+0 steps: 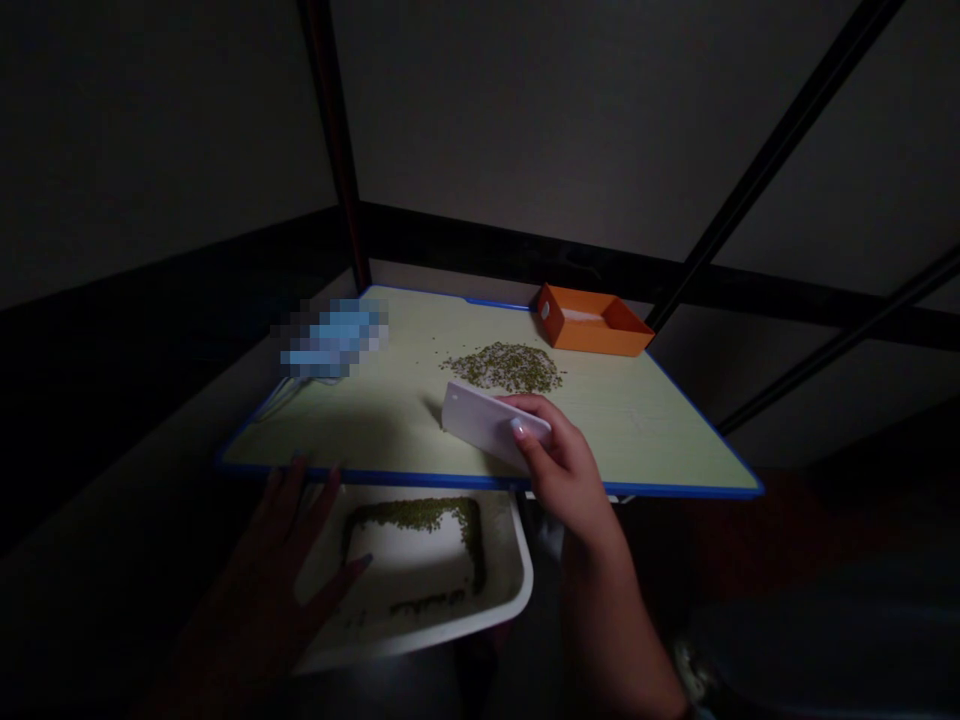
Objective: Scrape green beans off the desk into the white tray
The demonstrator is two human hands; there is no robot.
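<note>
My right hand (562, 460) grips a flat white plastic scraper (480, 420), thumb on its near face, over the front part of the table. Just beyond the scraper lies a loose pile of small green beans or seeds (517, 367). Fingers apart, my left hand (300, 540) is in shadow at the left side of a white tub (521, 560) below the table's front edge. Whether it touches the tub I cannot tell. More green grains (420, 513) lie along the back and right inside edges of the tub, with a few near its front.
The pale green table (660, 440) has a blue edge. An orange open box (600, 340) with something whitish inside stands at its back right. A blurred blue item (330, 340) lies at the left, with a cord beside it. Dark walls enclose the table's back.
</note>
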